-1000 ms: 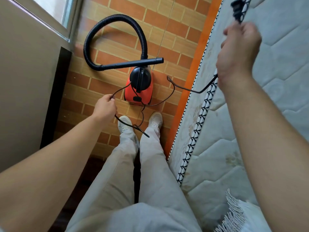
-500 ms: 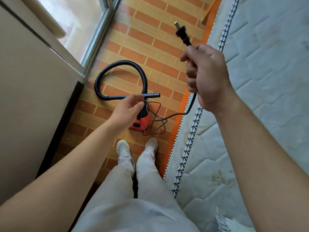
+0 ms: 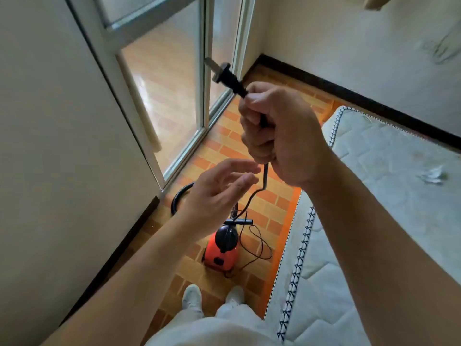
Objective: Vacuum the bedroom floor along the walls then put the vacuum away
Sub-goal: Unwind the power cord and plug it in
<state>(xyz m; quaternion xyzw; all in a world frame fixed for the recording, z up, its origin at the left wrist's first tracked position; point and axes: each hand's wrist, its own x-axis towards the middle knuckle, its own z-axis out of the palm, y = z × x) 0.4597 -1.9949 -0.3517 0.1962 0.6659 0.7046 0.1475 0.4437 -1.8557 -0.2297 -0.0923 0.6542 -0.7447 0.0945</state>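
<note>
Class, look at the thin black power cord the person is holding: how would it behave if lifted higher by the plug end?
The thin black power cord is probably floppy: it kinks below the right hand. Its loose loops beside the red canister vacuum would likely trail and snag. It seems light, since one fist holds it.

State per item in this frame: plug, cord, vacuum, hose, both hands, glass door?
Plug: unplugged, prongs up, held in the air.
Cord: slack, looped loose on the floor.
Vacuum: standing on the tiles.
Hose: attached, curled on the floor.
Right hand: closed grip on the cord below the plug.
Left hand: open, empty.
Glass door: cannot tell.
</note>
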